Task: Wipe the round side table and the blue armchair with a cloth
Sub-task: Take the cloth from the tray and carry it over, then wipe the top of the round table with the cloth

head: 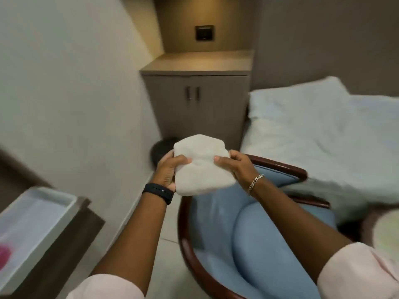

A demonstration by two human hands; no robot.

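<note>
Both grips are closed on a folded, off-white terry cloth (201, 167): the left hand (168, 171) clasps its left edge with the thumb on top, and the right hand (235, 167) pinches its right edge, holding it in the air. The cloth hangs above the front rim of the blue upholstered armchair (254, 234) with a dark red-brown wooden frame. A bed with white linen (323, 134) stands just right of the chair, a grey-brown two-door cabinet (194, 104) behind, and a dark round object (160, 147), blurred, lies on the floor past the cloth.

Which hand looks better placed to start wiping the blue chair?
Probably the right hand: it holds the cloth directly above the blue armchair, while the left hand is over the floor.
</note>
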